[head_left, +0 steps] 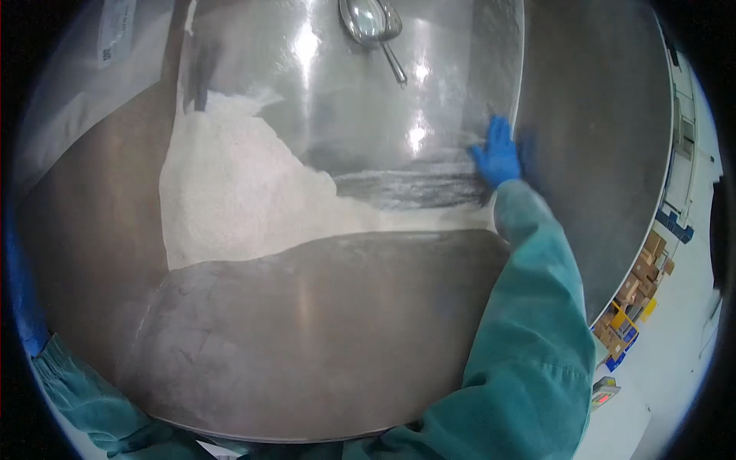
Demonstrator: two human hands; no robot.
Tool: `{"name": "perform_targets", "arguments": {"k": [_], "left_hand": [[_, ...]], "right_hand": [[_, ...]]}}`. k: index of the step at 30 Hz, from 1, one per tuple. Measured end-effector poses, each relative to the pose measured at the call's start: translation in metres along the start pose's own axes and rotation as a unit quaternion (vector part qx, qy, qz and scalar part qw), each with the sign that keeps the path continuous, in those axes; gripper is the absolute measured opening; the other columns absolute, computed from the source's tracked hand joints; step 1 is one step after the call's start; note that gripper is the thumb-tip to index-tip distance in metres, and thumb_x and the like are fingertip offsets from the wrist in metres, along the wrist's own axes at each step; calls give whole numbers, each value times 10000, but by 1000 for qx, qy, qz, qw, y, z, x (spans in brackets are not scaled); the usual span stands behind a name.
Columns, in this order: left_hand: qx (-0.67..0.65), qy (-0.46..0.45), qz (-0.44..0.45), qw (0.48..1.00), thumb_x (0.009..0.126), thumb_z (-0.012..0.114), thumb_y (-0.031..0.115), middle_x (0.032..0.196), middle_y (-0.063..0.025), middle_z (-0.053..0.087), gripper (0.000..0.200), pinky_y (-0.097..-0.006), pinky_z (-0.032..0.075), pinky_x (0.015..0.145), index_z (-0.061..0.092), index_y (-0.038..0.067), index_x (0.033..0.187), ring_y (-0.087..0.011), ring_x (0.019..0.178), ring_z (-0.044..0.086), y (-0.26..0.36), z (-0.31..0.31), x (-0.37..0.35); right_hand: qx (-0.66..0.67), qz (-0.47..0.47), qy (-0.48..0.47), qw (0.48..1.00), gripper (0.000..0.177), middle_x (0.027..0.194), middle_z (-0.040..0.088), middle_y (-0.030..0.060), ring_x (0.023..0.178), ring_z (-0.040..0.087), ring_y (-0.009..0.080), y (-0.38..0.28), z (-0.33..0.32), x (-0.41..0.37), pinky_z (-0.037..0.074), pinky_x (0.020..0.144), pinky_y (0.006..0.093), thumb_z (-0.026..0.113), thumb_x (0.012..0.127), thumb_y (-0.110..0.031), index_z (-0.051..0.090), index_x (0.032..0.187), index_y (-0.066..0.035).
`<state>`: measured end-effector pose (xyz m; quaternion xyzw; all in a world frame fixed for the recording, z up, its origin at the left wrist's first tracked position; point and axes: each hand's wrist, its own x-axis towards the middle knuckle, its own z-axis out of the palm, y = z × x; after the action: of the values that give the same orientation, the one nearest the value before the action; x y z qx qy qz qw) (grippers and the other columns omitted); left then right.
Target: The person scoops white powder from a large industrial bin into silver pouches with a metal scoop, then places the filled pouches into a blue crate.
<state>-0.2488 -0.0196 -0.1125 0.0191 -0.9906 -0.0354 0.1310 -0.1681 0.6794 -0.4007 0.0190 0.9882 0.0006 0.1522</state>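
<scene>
Wearing a blue glove, my right hand (500, 157) reaches into a large metal vessel (307, 330). Its fingers are spread over the metal near the right inner wall, with nothing held. White powder (238, 184) lies in a heap at the left of the vessel's floor and runs as a narrow band toward my right wrist. Thin smears of powder mark the metal left of that hand. My left hand (24, 291), also blue-gloved, shows only in part at the far left edge; its fingers cannot be made out.
A shiny metal scoop (368, 19) lies at the top of the vessel. Clear plastic with a label (116, 31) hangs over the upper left. Beyond the vessel's right rim (665, 176) are cardboard boxes (629, 287) and a blue and yellow crate (622, 337).
</scene>
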Motion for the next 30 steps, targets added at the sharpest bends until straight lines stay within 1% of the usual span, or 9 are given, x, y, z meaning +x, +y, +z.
{"name": "perform_targets", "arguments": {"k": [4, 8, 11, 18, 19, 22, 26, 27, 30], "left_hand": [[0, -9, 10, 1000, 951, 456, 305, 1247, -136, 501, 402, -360, 376, 1000, 475, 95, 1293, -238, 1166, 477, 2, -1, 1], [3, -11, 6, 1000, 954, 439, 332, 1284, -137, 460, 433, -367, 349, 1022, 440, 99, 1319, -240, 1204, 437, 2, -6, 1], [3, -11, 2, 1000, 957, 426, 353, 1312, -138, 430, 457, -372, 329, 1039, 413, 102, 1339, -241, 1233, 407, 3, -2, 5], [20, -18, -20, 999, 963, 396, 400, 1377, -140, 359, 515, -384, 283, 1079, 351, 109, 1386, -243, 1300, 337, 0, -5, 18], [21, -23, -26, 999, 964, 392, 407, 1387, -140, 349, 524, -385, 276, 1084, 343, 110, 1392, -243, 1309, 327, 1, -4, 18], [21, -12, -22, 999, 963, 406, 383, 1375, -141, 373, 499, -376, 293, 1074, 371, 104, 1374, -239, 1291, 353, 0, -4, 17], [19, 3, -13, 1000, 960, 444, 323, 1332, -143, 440, 434, -354, 339, 1043, 445, 90, 1325, -230, 1236, 426, 7, -4, 18], [19, 7, -18, 1000, 959, 453, 309, 1321, -144, 457, 418, -348, 351, 1035, 464, 86, 1313, -228, 1222, 444, 8, -4, 19], [30, 19, -30, 999, 957, 481, 264, 1288, -145, 508, 372, -331, 386, 1012, 519, 76, 1276, -221, 1181, 499, 18, -3, 16]], "right_hand": [[-67, 82, -107, 989, 815, 1456, 103, 326, 1376, 99, 411, 10, 35, -48, 78, 1136, 441, 482, 894, -387, 82, 1394, 117], [-75, 186, -482, 853, 869, 1440, 189, 319, 1363, 148, 421, -58, -4, -113, 123, 1126, 426, 301, 881, -604, 272, 1354, 124], [35, 285, -463, 838, 992, 1406, 266, 328, 1340, 254, 400, -39, 92, -126, 172, 1119, 415, 290, 809, -718, 299, 1346, 116], [148, 137, -378, 903, 847, 1148, 575, 268, 1136, 512, 409, -276, 50, -109, 337, 1024, 437, 250, 869, -677, 509, 1228, 45], [299, 69, -549, 778, 801, 1388, 390, 218, 1271, 386, 354, -298, -37, -74, 293, 1054, 422, 301, 889, -621, 383, 1338, 37], [549, 84, -502, 663, 609, 1249, 533, 181, 1083, 543, 326, -346, -43, -88, 422, 922, 402, 347, 933, -511, 506, 1246, -14], [250, -169, -236, 924, 348, 1061, 566, 124, 953, 564, 221, -214, 5, -73, 460, 855, 329, 492, 925, -303, 556, 1133, -31], [412, 138, -328, 839, 254, 893, 634, 114, 772, 622, 236, -192, -33, -61, 514, 713, 388, 481, 905, -198, 593, 1043, -17], [257, 278, -164, 911, 396, 1022, 627, 225, 886, 637, 324, -78, 68, -86, 529, 715, 439, 476, 896, -286, 558, 1138, 17]]}}
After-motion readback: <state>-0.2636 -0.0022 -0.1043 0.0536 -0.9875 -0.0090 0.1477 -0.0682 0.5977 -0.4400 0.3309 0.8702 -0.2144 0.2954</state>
